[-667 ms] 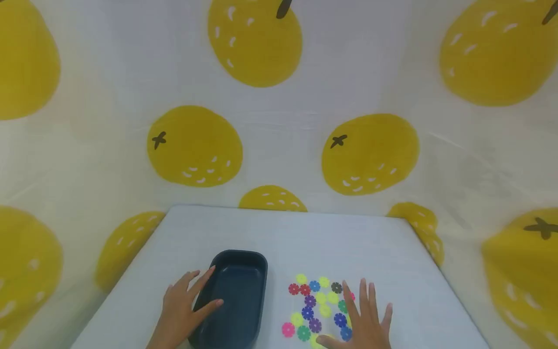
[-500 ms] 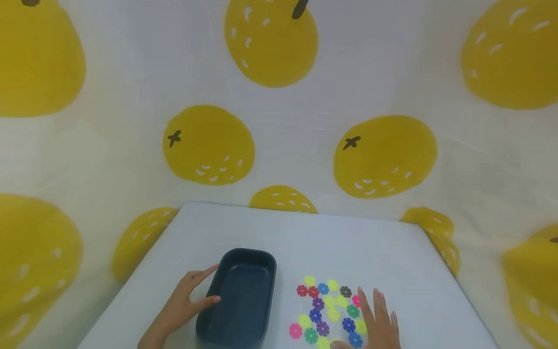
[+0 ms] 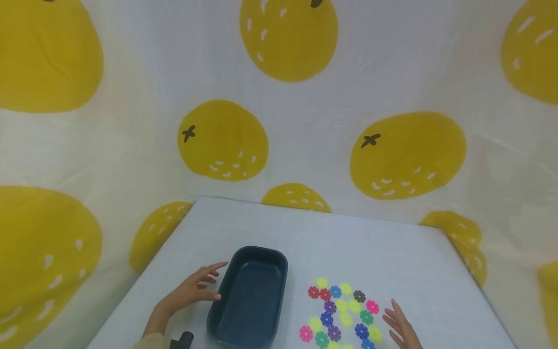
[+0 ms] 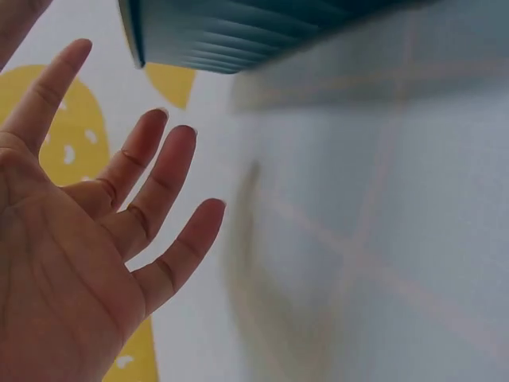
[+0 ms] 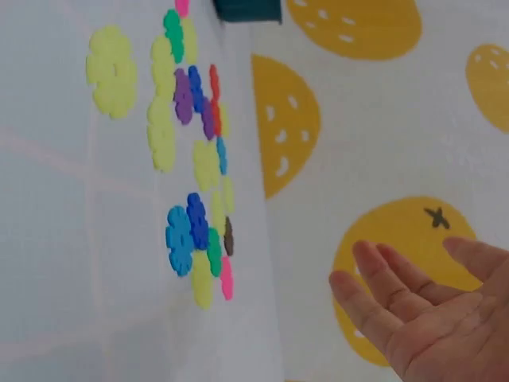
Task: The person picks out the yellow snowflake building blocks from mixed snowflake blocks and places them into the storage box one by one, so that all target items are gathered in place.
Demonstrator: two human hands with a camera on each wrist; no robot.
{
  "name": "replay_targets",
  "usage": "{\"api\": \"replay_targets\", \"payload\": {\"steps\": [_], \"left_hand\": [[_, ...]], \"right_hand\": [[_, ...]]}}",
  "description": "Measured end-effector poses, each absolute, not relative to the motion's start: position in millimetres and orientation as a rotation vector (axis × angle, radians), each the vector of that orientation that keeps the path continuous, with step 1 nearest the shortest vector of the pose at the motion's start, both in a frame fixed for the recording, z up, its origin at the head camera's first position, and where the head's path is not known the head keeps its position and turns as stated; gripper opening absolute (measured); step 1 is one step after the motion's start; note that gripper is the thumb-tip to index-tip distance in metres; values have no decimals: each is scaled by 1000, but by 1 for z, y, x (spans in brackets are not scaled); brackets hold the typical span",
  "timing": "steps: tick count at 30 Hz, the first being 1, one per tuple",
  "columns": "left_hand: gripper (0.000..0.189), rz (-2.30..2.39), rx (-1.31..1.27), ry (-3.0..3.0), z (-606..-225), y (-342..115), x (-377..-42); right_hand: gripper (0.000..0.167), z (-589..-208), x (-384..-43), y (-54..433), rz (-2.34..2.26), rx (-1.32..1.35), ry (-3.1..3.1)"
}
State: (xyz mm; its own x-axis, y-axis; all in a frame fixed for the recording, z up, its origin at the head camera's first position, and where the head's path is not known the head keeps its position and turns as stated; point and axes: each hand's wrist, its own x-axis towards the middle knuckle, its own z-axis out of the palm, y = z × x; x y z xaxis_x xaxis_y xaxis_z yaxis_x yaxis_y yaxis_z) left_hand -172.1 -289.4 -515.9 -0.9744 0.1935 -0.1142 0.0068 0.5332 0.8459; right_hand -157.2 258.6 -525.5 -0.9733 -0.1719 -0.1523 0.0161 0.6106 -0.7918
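Note:
A dark blue-green rectangular tray (image 3: 250,305) stands on the white table, left of centre. My left hand (image 3: 192,291) is at its left side with fingers spread; thumb and forefinger reach the rim in the head view. The left wrist view shows that palm and its loosely bent fingers (image 4: 171,171) below the tray's ribbed wall (image 4: 231,36). Right of the tray lie many flat flower-shaped plastic discs (image 3: 333,333) in yellow, pink, red, blue, purple, green and black. My right hand (image 3: 403,327) is to the right of the discs, fingers relaxed and holding nothing.
The white table (image 3: 348,247) ends at a cloth backdrop (image 3: 305,131) printed with large yellow fruit, which also rises on both sides. A short black cylindrical object (image 3: 185,340) shows beneath my left forearm at the bottom edge.
My right hand has drawn off to the right, uncovering the discs. My left hand has eased outward from over the tray. The whole head view has shifted, so the scene sits further right.

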Motion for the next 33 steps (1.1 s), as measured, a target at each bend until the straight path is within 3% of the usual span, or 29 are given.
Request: {"api": "replay_targets", "payload": {"steps": [2,10,17,24,33], "left_hand": [[78,1430,209,2533,-522,-285,-180],[80,1398,267,2487,-534,-281,-190],[81,1362,245,2489,-534,-295,-188],[84,1361,231,2498,-535,-303,-184],[87,1353,157,2465,-538,-295,-190]], "right_hand": [[117,-524,-148,261,-1490,35,2485],[87,-496,-139,254,-1800,88,2324],[84,-476,-182,251,-1625,-46,2361],[77,-483,-232,248,-1562,-393,2312],[69,-490,-269,247,-1323,-541,2470]]}}
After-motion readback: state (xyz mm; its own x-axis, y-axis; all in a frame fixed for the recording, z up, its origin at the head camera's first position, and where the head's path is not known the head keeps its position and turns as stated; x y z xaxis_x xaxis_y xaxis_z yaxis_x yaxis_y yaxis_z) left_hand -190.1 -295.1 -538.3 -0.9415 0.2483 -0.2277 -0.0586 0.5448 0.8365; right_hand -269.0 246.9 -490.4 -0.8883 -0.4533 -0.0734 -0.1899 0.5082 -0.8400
